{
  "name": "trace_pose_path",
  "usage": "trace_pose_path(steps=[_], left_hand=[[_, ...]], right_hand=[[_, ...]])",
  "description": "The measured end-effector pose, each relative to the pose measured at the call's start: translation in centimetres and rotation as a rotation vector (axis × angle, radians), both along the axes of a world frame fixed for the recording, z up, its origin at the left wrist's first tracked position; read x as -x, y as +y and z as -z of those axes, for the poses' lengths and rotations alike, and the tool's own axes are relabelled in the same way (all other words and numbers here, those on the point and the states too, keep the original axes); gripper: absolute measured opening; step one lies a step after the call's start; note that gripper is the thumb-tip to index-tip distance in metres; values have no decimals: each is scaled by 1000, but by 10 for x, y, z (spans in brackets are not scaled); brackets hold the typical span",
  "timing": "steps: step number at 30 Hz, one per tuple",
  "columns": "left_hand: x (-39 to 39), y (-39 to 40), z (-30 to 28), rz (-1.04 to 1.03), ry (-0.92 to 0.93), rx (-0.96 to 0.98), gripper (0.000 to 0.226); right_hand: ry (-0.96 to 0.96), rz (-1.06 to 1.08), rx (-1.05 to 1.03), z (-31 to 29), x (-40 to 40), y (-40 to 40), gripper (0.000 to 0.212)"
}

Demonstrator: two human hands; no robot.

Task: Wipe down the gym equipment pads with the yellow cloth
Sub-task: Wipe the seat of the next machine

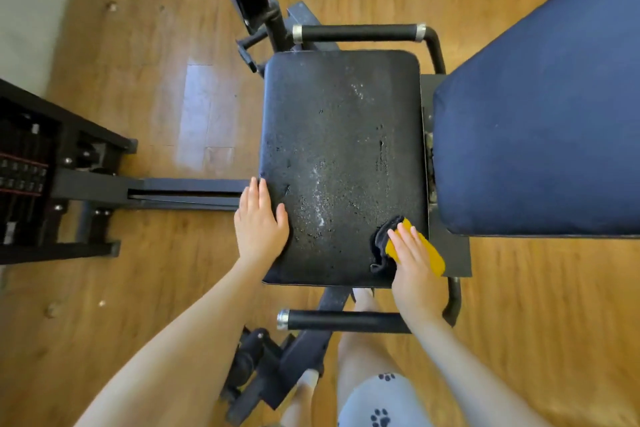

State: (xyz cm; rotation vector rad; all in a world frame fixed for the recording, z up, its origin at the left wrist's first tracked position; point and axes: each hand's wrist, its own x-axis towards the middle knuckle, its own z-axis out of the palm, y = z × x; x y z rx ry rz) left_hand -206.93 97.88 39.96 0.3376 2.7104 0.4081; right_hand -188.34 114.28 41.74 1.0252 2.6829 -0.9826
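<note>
Seat pad: a black, rounded-rectangular vinyl seat pad [341, 163] sat at the centre of the view, its surface speckled with pale droplets and streaks.
Cloth: a yellow cloth with a dark grey underside [408, 248] lay on the pad's corner at about 5 o'clock, bunched, the grey side curling out toward the pad's middle.
Right hand: the right hand [414, 263] pressed down on the cloth with straight, spread fingers, released rather than clenched, palm flat on the yellow fabric.
Left hand: the left hand [259, 224] rested flat on the pad's edge at about 8 o'clock, fingers straight and together, grasping nothing, thumb lying on the pad surface.
Back pad: a long navy-blue upholstered back pad [540, 121] stretched away at 2 to 3 o'clock, just beside the seat pad, with a grey metal plate between them.
Handles: one black foam-gripped bar with silver end caps [358, 32] ran across at 12 o'clock beyond the seat; a second black foam-gripped bar [341, 320] ran across at 6 o'clock, near the right wrist.
Weight stack: a black weight stack in a dark frame [31, 166] stood at 9 o'clock, well apart from the seat.
Floor: a glossy wooden plank floor [162, 80] lay beneath everything.
Clothing: pale shorts with dark paw prints [379, 402] showed at 6 o'clock.
</note>
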Motion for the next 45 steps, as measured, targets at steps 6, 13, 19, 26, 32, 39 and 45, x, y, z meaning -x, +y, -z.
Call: trace_pose_path(steps=[6,13,19,26,32,39,45], left_hand=[[-42,7,8,-195,-39,33,62],[-45,10,15,-261,-26,58,62],[-42,12,17,-273,-43,115,65],[-42,13,19,-276,-54,150,65],[-42,14,19,-255,-35,155,66],[-43,11,17,-239,-10,117,63],[-47,8,22,-228,34,79,63]], right_hand=[[282,-58,-46,-8,114,72,46],[83,-325,-221,1,265,179,54],[-46,-561,-280,19,294,195,53],[56,-306,-220,31,273,171,45],[61,-227,-190,29,198,115,47],[127,-260,-225,35,89,48,52],[152,-274,-262,44,18,-7,59]])
